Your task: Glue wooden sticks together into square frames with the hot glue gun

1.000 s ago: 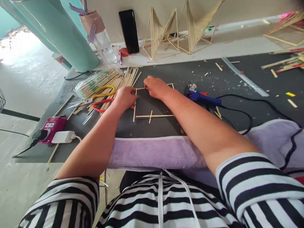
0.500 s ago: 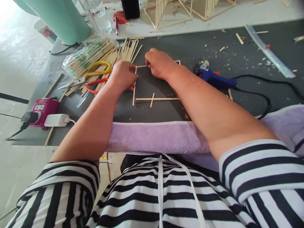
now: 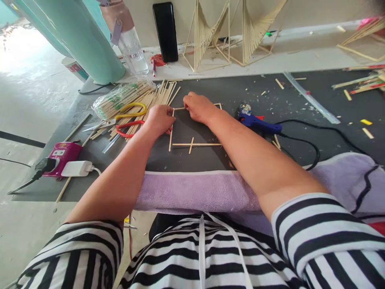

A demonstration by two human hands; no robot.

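On the dark tabletop lies a frame of thin wooden sticks. My left hand point(image 3: 161, 119) pinches the frame's left stick point(image 3: 171, 136) near the far left corner. My right hand point(image 3: 197, 106) has its fingers closed on the far stick point(image 3: 179, 108), a little right of that corner. The frame's right side is partly hidden under my right forearm. Nearer to me a long stick point(image 3: 207, 145) lies crosswise, with a short stick point(image 3: 191, 145) across it. Scissors point(image 3: 120, 120) with yellow and red handles rest on loose sticks left of my left hand.
A blue glue gun point(image 3: 260, 123) lies right of my right forearm, its cord trailing right. Bagged sticks point(image 3: 120, 96), a pink power socket point(image 3: 61, 156) and a water bottle point(image 3: 132, 48) are at left. A phone point(image 3: 165, 32) and stick models point(image 3: 207, 38) stand behind. A purple towel point(image 3: 195, 190) covers the near edge.
The view has tilted up, showing more of the phone and stick models at the back. Both hands keep nearly the same hold on the stick frame.
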